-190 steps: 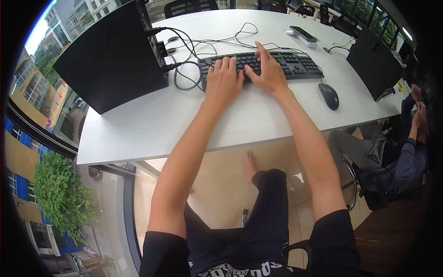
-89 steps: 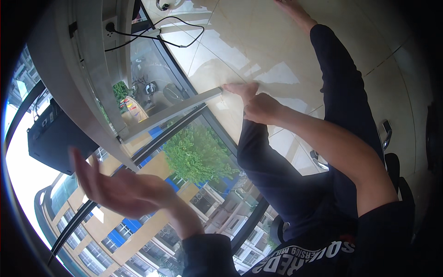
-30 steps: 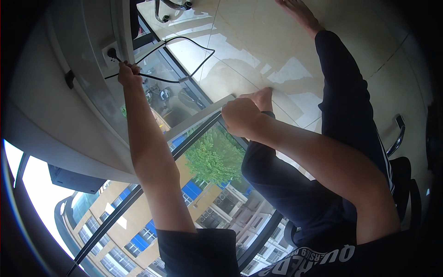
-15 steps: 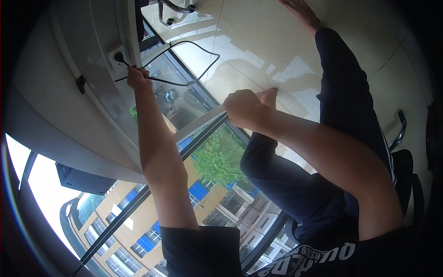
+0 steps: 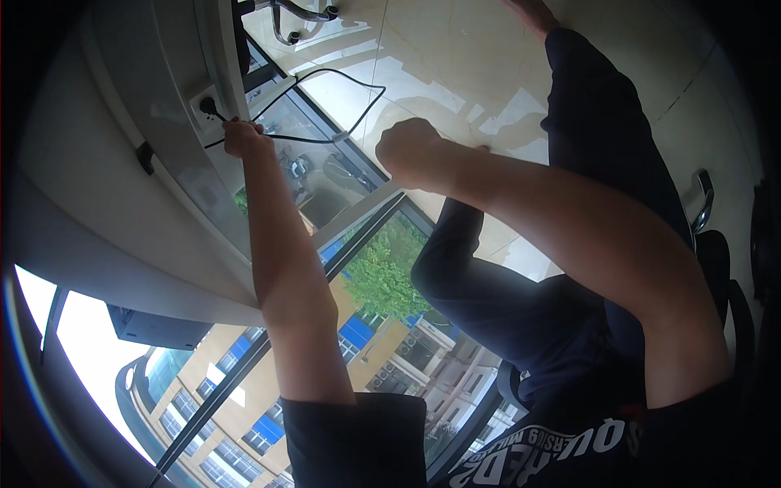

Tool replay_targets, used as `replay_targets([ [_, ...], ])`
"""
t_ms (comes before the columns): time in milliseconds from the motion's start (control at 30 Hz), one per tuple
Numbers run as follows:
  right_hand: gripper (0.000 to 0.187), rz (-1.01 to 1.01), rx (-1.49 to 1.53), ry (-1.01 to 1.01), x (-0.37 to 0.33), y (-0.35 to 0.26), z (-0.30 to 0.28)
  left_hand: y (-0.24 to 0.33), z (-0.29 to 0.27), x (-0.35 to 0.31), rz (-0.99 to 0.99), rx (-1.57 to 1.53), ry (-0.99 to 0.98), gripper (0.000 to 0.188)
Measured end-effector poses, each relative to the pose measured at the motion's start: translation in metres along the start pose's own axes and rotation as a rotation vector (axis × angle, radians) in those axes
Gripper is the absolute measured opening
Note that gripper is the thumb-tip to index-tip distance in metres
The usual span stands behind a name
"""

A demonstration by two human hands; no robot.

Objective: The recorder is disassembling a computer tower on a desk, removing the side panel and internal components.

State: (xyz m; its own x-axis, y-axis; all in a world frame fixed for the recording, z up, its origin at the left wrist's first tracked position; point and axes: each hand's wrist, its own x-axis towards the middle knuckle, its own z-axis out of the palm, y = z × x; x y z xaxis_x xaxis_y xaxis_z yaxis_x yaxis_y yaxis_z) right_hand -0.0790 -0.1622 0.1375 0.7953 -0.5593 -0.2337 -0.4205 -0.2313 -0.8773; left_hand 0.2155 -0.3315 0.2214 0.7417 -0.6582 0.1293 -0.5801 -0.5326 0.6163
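My left hand [image 5: 244, 139] reaches out at the upper left, its fingers closed round a black power cable [image 5: 300, 139]. Just beyond it, the cable's black plug [image 5: 208, 106] sits in a white wall socket [image 5: 199, 115]. From my left hand the cable runs right in a loose loop past the dark window frame and back toward the wall. My right hand [image 5: 412, 154] is held as a fist near the middle, apart from the cable. Its back faces up, and whatever its curled fingers may hold is hidden.
Window glass with a dark frame [image 5: 358, 236] lies beneath my arms, showing a tree [image 5: 382, 281] and buildings outside. My bent leg [image 5: 488, 317] is below my right forearm. Chair legs [image 5: 285, 20] stand at the top, on the pale tiled floor [image 5: 455, 65].
My right fist has moved a little up and left. My left hand keeps hold of the cable near the plug, which stays in the socket. The view has shifted slightly.
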Motion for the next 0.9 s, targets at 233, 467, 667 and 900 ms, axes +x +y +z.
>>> replay_targets([
  [233, 0.029, 0.039, -0.014, -0.006, 0.025, 0.008, -0.008, -0.08, 0.003, -0.02, 0.705, 0.967, 0.33, 0.043],
  [467, 0.024, 0.053, -0.163, 0.014, 0.031, 0.044, 0.006, -0.134, 0.019, -0.281, 0.352, 0.204, 0.102, 0.05],
  [667, 0.028, 0.113, -0.27, -0.004, 0.014, 0.127, 0.055, -0.172, 0.005, -0.387, 0.233, -0.15, -0.117, 0.036],
  [900, 0.052, 0.333, 1.016, -0.027, -0.089, 0.153, 0.124, -0.207, 0.021, -0.504, 0.023, -0.278, -0.316, 0.028],
])
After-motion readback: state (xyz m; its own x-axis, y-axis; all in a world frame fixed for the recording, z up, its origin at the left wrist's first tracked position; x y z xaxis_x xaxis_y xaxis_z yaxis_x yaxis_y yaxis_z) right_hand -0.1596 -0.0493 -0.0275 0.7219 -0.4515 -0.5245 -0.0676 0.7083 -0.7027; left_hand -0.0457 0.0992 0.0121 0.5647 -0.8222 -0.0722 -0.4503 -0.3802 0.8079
